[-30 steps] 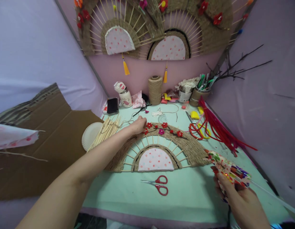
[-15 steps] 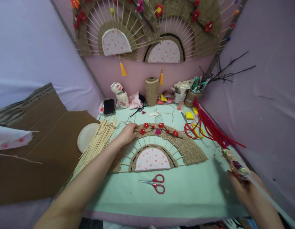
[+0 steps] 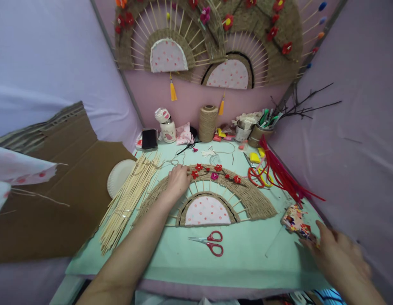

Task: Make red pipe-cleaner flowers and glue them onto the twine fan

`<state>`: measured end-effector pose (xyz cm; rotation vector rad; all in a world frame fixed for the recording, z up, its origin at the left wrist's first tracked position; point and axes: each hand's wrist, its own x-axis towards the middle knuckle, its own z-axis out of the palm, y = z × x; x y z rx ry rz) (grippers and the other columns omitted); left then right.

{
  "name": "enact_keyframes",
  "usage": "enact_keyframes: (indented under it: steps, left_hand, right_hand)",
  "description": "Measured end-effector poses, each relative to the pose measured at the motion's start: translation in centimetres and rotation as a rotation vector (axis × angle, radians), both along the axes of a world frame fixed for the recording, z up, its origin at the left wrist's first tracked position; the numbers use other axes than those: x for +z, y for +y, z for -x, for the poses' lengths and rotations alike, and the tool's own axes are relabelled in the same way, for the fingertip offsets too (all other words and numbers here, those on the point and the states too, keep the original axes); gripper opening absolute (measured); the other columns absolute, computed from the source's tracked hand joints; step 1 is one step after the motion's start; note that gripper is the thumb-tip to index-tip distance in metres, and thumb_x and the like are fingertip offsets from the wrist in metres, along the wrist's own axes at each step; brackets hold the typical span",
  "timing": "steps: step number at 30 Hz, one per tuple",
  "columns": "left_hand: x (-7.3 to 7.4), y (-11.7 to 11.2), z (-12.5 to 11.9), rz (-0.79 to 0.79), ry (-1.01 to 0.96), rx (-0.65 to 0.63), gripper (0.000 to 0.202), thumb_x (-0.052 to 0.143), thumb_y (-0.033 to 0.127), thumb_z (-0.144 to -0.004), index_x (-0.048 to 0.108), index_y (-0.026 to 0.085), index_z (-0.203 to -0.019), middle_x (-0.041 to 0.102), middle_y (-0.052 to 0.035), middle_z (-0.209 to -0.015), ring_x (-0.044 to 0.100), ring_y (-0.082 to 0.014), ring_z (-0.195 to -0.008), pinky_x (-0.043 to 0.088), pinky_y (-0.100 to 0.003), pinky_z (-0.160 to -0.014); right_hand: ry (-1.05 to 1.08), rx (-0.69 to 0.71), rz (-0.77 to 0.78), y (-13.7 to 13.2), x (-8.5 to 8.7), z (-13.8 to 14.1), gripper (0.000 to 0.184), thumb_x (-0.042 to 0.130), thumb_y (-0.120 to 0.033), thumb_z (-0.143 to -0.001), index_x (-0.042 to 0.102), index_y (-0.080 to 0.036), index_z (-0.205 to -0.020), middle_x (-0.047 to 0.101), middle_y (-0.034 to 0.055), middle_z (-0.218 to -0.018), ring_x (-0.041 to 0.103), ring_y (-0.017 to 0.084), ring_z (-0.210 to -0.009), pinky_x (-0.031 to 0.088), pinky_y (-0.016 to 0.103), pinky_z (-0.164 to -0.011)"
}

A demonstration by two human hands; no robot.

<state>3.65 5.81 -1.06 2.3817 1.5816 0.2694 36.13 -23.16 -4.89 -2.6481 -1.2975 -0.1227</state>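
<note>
A fan-shaped piece of woven twine (image 3: 258, 201) lies on the table, with thin stick ribs, red and magenta flowers, and a spotted half-round centre. My left hand (image 3: 179, 181) holds its upper band on the left, fingers curled over the edge. At the right side, my right hand (image 3: 339, 252) has thumb and fingers around the near end of a multicoloured, patterned tool that looks like a glue gun (image 3: 294, 218). Its far part rests low over the tabletop, and a thin wire sticks out beside it. Red-handled scissors (image 3: 212, 242) lie in front of the fan.
Thin sticks (image 3: 131, 199) lie in a bundle at left, beside a white paper plate (image 3: 120, 177) and cardboard (image 3: 56, 203). A twine spool (image 3: 208, 123), a white bottle (image 3: 167, 130) and a jar of pens (image 3: 259, 134) stand behind. Red pipe cleaners (image 3: 279, 173) lie at right.
My right hand has moved the glue gun inward and lowered it toward the tabletop. My left hand remains on the fan's upper band. The view has shifted slightly.
</note>
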Motion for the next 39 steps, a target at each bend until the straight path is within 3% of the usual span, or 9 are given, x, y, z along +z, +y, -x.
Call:
enact_keyframes:
  steps: [2,3,6,8,10,12,16,39]
  left_hand:
    - [0.1,-0.5,-0.3,-0.023,0.029,0.029,0.028,0.051,0.027,-0.083,0.059,0.018,-0.108,0.057,-0.0139,-0.109,0.05,-0.03,-0.107,0.038,-0.042,-0.088]
    - [0.1,-0.7,-0.4,-0.032,0.027,0.039,0.028,0.05,0.026,-0.084,0.059,0.019,-0.11,0.057,-0.0137,-0.11,0.049,-0.0301,-0.108,0.037,-0.042,-0.088]
    - [-0.1,-1.2,-0.7,-0.07,-0.014,0.044,0.028,0.047,0.021,-0.085,0.06,0.022,-0.111,0.056,-0.0122,-0.111,0.047,-0.0289,-0.107,0.035,-0.042,-0.088]
    - [-0.3,-1.5,-0.6,-0.095,-0.048,0.032,0.03,0.044,0.018,-0.087,0.062,0.024,-0.109,0.056,-0.0113,-0.111,0.047,-0.0282,-0.106,0.035,-0.041,-0.086]
    - [-0.5,-1.7,-0.5,-0.11,-0.076,0.018,0.03,0.041,0.018,-0.088,0.064,0.026,-0.106,0.055,-0.0109,-0.11,0.046,-0.0281,-0.105,0.035,-0.041,-0.085]
    - [-0.8,-1.7,-0.4,-0.11,-0.081,0.005,0.028,0.042,0.019,-0.089,0.066,0.026,-0.101,0.055,-0.0106,-0.108,0.045,-0.0284,-0.105,0.035,-0.042,-0.085]
    - [-1.2,-1.6,-0.3,-0.088,-0.063,0.004,0.026,0.045,0.024,-0.089,0.07,0.027,-0.093,0.055,-0.0096,-0.107,0.041,-0.0284,-0.105,0.034,-0.043,-0.086]
    - [-1.5,-1.6,-0.1,-0.054,-0.02,-0.016,0.03,0.041,0.026,-0.093,0.07,0.027,-0.101,0.062,-0.0064,-0.106,0.046,-0.0247,-0.104,0.033,-0.039,-0.087]
  right_hand:
    - [-0.059,0.066,0.007,1.3,2.9,1.6,0.059,0.05,-0.052,-0.078,0.06,-0.011,-0.119,0.062,0.0245,-0.106,0.061,0.042,-0.086,0.047,0.051,-0.067]
    - [-0.06,0.137,-0.07,2.5,4.4,2.8,0.053,0.046,-0.048,-0.081,0.059,-0.013,-0.119,0.062,0.0224,-0.109,0.06,0.04,-0.092,0.047,0.05,-0.074]
    - [0.098,0.482,-0.288,7.9,8.4,7.8,0.034,0.046,-0.038,-0.087,0.061,-0.018,-0.109,0.063,0.015,-0.109,0.06,0.03,-0.098,0.046,0.041,-0.082]
    - [0.215,0.689,-0.292,12.3,9.5,11.1,0.025,0.047,-0.032,-0.089,0.063,-0.02,-0.102,0.066,0.0109,-0.104,0.06,0.025,-0.097,0.044,0.037,-0.084]
    - [0.304,0.788,-0.227,16.6,9.2,13.5,0.02,0.048,-0.028,-0.089,0.065,-0.02,-0.096,0.068,0.0085,-0.099,0.061,0.023,-0.095,0.043,0.034,-0.082]
    - [0.33,0.77,-0.142,20.4,8.0,15.2,0.017,0.051,-0.025,-0.088,0.066,-0.019,-0.094,0.069,0.0075,-0.098,0.061,0.021,-0.092,0.041,0.032,-0.081]
    - [0.289,0.732,-0.048,24.9,5.3,16.8,0.017,0.053,-0.017,-0.084,0.068,-0.019,-0.092,0.071,0.0063,-0.096,0.061,0.022,-0.092,0.037,0.033,-0.081]
    - [0.246,0.806,-0.031,25.8,2.7,18.5,0.02,0.053,-0.014,-0.085,0.07,-0.022,-0.09,0.068,0.0043,-0.095,0.057,0.019,-0.094,0.034,0.029,-0.08]
